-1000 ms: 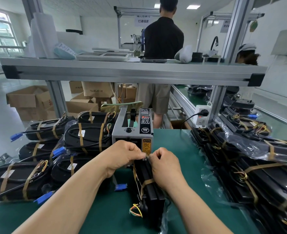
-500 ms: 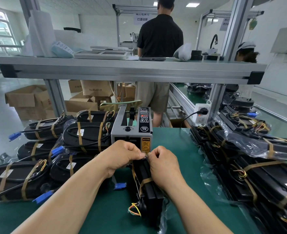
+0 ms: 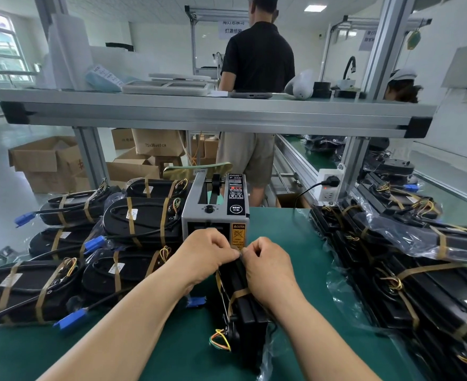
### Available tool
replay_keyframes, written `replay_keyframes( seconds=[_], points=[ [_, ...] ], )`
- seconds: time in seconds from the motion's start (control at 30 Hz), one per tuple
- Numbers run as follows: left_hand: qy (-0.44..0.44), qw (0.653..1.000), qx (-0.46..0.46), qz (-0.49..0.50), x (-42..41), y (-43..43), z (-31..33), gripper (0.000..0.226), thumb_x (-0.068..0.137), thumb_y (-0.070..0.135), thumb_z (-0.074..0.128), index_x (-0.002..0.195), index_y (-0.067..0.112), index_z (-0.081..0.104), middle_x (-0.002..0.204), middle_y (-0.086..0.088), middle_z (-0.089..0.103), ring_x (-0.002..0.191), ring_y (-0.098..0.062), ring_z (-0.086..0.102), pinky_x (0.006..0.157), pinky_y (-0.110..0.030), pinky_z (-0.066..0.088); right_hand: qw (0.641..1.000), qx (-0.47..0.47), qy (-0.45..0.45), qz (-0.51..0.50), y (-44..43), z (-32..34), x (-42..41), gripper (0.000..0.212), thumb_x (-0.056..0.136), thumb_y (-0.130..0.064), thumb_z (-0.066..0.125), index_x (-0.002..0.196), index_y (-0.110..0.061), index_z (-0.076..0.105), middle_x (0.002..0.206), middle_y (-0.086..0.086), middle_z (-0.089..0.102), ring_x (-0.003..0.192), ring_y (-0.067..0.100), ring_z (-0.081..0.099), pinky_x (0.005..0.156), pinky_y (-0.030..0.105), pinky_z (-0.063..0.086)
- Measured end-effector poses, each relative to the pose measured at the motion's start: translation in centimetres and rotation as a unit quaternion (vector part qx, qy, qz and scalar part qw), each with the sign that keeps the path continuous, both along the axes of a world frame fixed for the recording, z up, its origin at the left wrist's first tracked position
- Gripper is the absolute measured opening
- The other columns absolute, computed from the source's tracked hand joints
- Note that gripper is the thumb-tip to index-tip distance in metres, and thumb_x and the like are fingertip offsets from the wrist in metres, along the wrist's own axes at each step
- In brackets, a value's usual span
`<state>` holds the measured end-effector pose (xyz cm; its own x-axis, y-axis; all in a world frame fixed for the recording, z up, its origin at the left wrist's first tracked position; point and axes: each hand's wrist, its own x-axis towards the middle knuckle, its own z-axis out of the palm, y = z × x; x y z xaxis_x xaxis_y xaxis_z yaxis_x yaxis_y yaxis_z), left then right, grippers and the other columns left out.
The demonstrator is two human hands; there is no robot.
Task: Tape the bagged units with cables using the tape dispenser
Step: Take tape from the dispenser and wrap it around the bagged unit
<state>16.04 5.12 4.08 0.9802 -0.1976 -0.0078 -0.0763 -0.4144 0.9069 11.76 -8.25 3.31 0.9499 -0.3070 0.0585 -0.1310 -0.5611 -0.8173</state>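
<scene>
Now | unit stands on edge, centre tabletop, just near of dispenser, likely so strips stay within reach | left hand, right hand: fingers of both pinch tape over unit's top edge.

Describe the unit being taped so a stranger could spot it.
Find the grey box-shaped tape dispenser mid-bench on the green mat. Directly in front of it is a black bagged unit, pinched at its top by the left hand and right hand. Unlike the black units piled flat on either side, it stands on its narrow edge.
</scene>
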Motion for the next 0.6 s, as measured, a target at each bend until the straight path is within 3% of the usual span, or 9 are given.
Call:
replay_keyframes(
  seconds=[0.07, 0.13, 0.23, 0.37, 0.43, 0.53, 0.6],
  points=[
    [0.010, 0.999, -0.033, 0.036, -0.1, -0.3, -0.6, 0.021, 0.078, 0.021, 0.081, 0.080, 0.015, 0.061, 0.056, 0.009, 0.052, 0.047, -0.002, 0.045, 0.045, -0.013, 0.035, 1.000, -0.003, -0.004, 0.002, -0.2, -0.1, 0.0, 0.019, 0.096, -0.027, 0.049, 0.080, -0.020, 0.056, 0.086, -0.003, 0.062, 0.078, 0.016, 0.055, 0.064, 0.033, 0.044],
    [0.016, 0.995, -0.083, 0.062, -0.2, -0.7, -1.1, 0.019, 0.079, 0.018, 0.080, 0.077, 0.012, 0.062, 0.056, 0.007, 0.056, 0.043, 0.002, 0.048, 0.041, -0.011, 0.037, 1.000, -0.013, -0.006, 0.004, -0.3, -0.1, 0.1, 0.020, 0.097, -0.027, 0.050, 0.079, -0.021, 0.056, 0.086, -0.004, 0.062, 0.077, 0.014, 0.054, 0.062, 0.032, 0.040],
    [0.013, 0.989, -0.124, 0.077, -0.3, -1.3, -1.7, 0.017, 0.083, 0.018, 0.079, 0.077, 0.007, 0.067, 0.069, -0.002, 0.064, 0.058, -0.004, 0.057, 0.051, -0.012, 0.047, 1.000, -0.025, -0.006, 0.001, -0.5, -0.2, 0.2, 0.021, 0.098, -0.028, 0.050, 0.078, -0.021, 0.054, 0.086, -0.004, 0.062, 0.076, 0.014, 0.053, 0.062, 0.032, 0.038],
    [0.051, 0.990, -0.124, 0.042, -0.1, -0.8, -1.8, 0.017, 0.082, 0.022, 0.080, 0.079, 0.011, 0.067, 0.052, 0.009, 0.057, 0.040, 0.001, 0.046, 0.040, -0.013, 0.036, 1.000, -0.020, -0.008, 0.002, -0.8, -0.3, 0.1, 0.022, 0.099, -0.029, 0.049, 0.079, -0.021, 0.055, 0.086, -0.005, 0.062, 0.077, 0.013, 0.054, 0.063, 0.031, 0.040],
    [0.088, 0.988, -0.127, 0.022, 0.0, -0.2, -1.6, 0.015, 0.081, 0.020, 0.081, 0.080, 0.015, 0.066, 0.050, 0.011, 0.055, 0.040, -0.001, 0.043, 0.042, -0.016, 0.035, 1.000, -0.013, -0.014, 0.003, -0.7, -0.4, 0.1, 0.024, 0.099, -0.032, 0.048, 0.078, -0.022, 0.054, 0.085, -0.005, 0.061, 0.077, 0.015, 0.055, 0.064, 0.032, 0.042],
    [0.125, 0.980, -0.153, 0.037, -0.2, 0.3, -1.6, 0.010, 0.083, 0.016, 0.078, 0.079, 0.019, 0.069, 0.059, 0.008, 0.061, 0.046, -0.003, 0.048, 0.048, -0.019, 0.039, 0.999, -0.028, -0.028, 0.023, -0.3, -0.2, -0.1, 0.040, 0.096, -0.058, 0.045, 0.073, -0.024, 0.050, 0.079, -0.007, 0.058, 0.074, 0.014, 0.054, 0.063, 0.034, 0.041],
    [0.132, 0.976, -0.158, 0.077, -0.5, 0.1, -1.6, 0.011, 0.088, 0.011, 0.069, 0.079, 0.017, 0.073, 0.065, 0.002, 0.064, 0.049, -0.005, 0.050, 0.047, -0.019, 0.041, 0.997, -0.061, -0.022, 0.040, 0.1, 0.1, -0.3, 0.055, 0.080, -0.080, 0.045, 0.076, -0.026, 0.050, 0.081, -0.008, 0.059, 0.072, 0.010, 0.054, 0.058, 0.032, 0.036]
  ],
)
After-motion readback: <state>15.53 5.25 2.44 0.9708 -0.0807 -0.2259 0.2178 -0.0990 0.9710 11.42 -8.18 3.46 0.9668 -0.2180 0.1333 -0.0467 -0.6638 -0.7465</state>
